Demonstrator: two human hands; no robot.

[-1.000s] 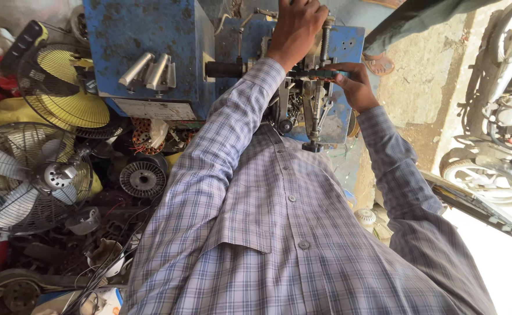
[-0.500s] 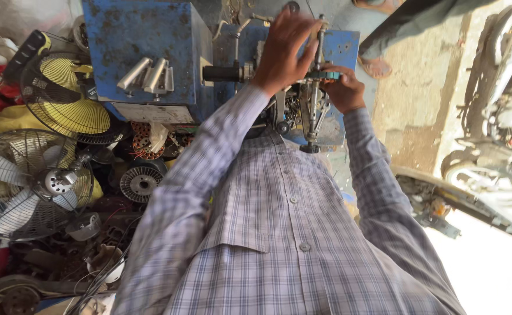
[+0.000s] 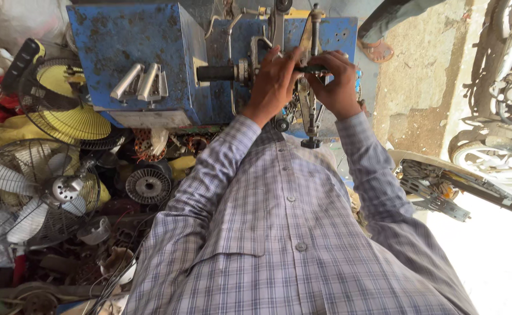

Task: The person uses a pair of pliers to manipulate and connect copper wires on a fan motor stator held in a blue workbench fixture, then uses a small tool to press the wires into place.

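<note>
A worn blue machine [image 3: 133, 46] stands in front of me, with a black-handled shaft [image 3: 215, 73] sticking out of its middle. To the right of that shaft a vertical metal arm [image 3: 311, 111] hangs on the machine's front. A short dark rod [image 3: 311, 69] crosses this arm. My left hand [image 3: 273, 81] pinches the rod's left end, just right of the shaft. My right hand [image 3: 340, 84] curls round the rod's right end. The two hands almost touch. My checked shirt sleeves hide the machine's lower part.
Fans with wire guards [image 3: 34, 192] and a yellow fan [image 3: 69, 111] pile up at left, with a motor rotor [image 3: 148, 185] and loose wires. Two silver handles [image 3: 142, 81] project from the blue box. A motorcycle [image 3: 500, 105] is parked at right on the dirt ground.
My left hand came down from the top of the machine to the dark rod, meeting my right hand. The view shifted slightly.
</note>
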